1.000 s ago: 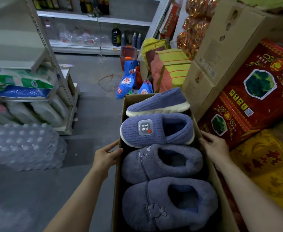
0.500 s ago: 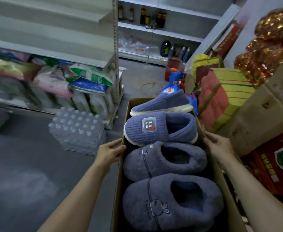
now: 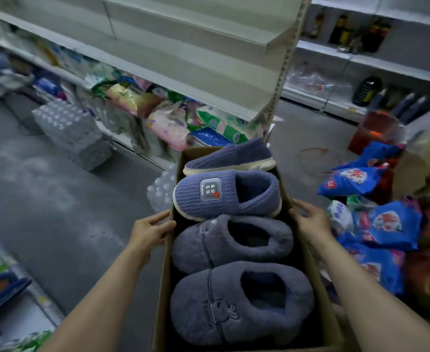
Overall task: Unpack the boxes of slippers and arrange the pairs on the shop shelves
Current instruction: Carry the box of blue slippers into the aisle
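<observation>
Your left hand (image 3: pixel 150 231) grips the left wall of the cardboard box (image 3: pixel 167 255) and your right hand (image 3: pixel 310 219) grips its right wall. Four blue slippers (image 3: pixel 230 240) lie inside, near the shelves (image 3: pixel 183 54).

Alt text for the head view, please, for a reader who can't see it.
Both hands hold an open cardboard box by its sides, left hand and right hand; four blue-grey slippers lie in a row inside. Ahead stand pale shop shelves with bagged goods below, and blue packets are piled on the right.
</observation>
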A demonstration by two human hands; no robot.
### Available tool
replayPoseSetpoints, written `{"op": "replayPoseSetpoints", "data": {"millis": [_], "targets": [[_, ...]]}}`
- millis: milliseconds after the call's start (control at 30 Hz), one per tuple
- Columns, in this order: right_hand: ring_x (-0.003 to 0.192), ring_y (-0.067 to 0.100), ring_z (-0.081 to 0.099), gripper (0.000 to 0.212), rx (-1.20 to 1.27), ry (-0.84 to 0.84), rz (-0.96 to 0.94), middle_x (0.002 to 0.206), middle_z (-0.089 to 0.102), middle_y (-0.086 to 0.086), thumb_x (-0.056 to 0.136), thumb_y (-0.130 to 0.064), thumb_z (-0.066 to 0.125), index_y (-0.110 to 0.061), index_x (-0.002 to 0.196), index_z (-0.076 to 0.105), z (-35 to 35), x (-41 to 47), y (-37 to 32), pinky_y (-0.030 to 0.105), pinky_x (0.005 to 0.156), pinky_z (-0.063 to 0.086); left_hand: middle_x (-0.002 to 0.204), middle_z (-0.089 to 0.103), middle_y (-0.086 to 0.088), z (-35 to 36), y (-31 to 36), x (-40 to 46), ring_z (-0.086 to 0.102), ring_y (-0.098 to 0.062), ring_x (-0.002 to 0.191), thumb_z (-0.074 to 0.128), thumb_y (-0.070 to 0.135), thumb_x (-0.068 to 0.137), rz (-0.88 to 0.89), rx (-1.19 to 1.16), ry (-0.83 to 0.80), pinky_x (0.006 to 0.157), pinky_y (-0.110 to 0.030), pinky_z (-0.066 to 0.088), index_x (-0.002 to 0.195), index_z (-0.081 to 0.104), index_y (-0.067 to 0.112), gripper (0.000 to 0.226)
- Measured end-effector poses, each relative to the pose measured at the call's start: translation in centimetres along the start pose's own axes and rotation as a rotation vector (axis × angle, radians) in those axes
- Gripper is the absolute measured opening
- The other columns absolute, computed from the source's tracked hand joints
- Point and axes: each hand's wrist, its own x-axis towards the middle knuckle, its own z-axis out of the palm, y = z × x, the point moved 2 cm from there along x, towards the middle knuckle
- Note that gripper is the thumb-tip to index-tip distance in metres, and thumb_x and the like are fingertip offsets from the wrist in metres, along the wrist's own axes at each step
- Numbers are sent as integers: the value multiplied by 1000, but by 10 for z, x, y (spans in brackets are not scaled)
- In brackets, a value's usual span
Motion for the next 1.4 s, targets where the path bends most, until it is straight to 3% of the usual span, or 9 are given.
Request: {"op": "replayPoseSetpoints", "data": {"millis": [267, 367, 433, 800, 1000, 1167, 1300, 1400], "targets": [[102, 16, 67, 33, -173, -201, -118, 107, 71, -3, 91, -9, 71, -18, 122, 72, 106, 151, -65, 42, 99, 54, 76, 75, 5, -28, 32, 88, 67, -10, 64, 74, 0, 85, -48, -96, 233, 59, -23, 59, 125, 68, 14, 43], [103, 17, 65, 35, -204, -264, -141, 111, 72, 4, 91, -8, 70, -15, 125, 70, 155, 194, -83, 42, 101, 52, 76, 74, 5, -43, 36, 125, 67, -9, 64, 74, -2, 84, -67, -142, 309, 59, -23, 59, 127, 68, 12, 45], [104, 16, 62, 35, -172, -293, -105, 113, 68, 2, 93, -5, 68, -11, 127, 68, 185, 217, -94, 36, 99, 50, 73, 74, 7, -53, 34, 153, 68, -6, 61, 74, -2, 84, -86, -156, 338, 56, -21, 58, 127, 67, 13, 46], [117, 19, 62, 39, -282, -496, -132, 128, 66, 6, 95, -9, 67, -15, 133, 64, 314, 340, -111, 32, 100, 49, 82, 75, 3, -79, 27, 273, 71, -4, 68, 72, 2, 88, -230, -221, 413, 61, -18, 58, 131, 63, 16, 46], [120, 18, 61, 41, -302, -657, -123, 133, 63, 8, 97, -11, 64, -18, 138, 61, 361, 392, -110, 25, 93, 49, 69, 74, 14, -61, 13, 305, 69, 1, 66, 70, 1, 89, -288, -313, 560, 57, -14, 54, 130, 63, 19, 45], [111, 12, 60, 41, -339, -739, -179, 124, 62, -1, 99, -12, 62, -23, 138, 60, 400, 422, -106, -2, 72, 43, 74, 75, 15, -41, -13, 319, 71, -1, 73, 69, 1, 90, -319, -344, 672, 61, -15, 55, 133, 61, 19, 48], [108, 0, 58, 41, -320, -751, -203, 124, 59, -9, 99, -7, 60, -21, 137, 60, 421, 437, -103, -5, 77, 41, 77, 75, 12, -25, -34, 333, 70, -13, 89, 73, 2, 87, -354, -391, 765, 74, -19, 59, 132, 63, 19, 49], [102, -7, 57, 42, -293, -732, -194, 128, 61, -5, 98, -1, 58, -16, 137, 60, 428, 448, -91, 0, 84, 45, 84, 75, 1, -7, -45, 340, 68, -13, 85, 72, -2, 86, -352, -440, 786, 73, -17, 58, 133, 61, 16, 51]]}}
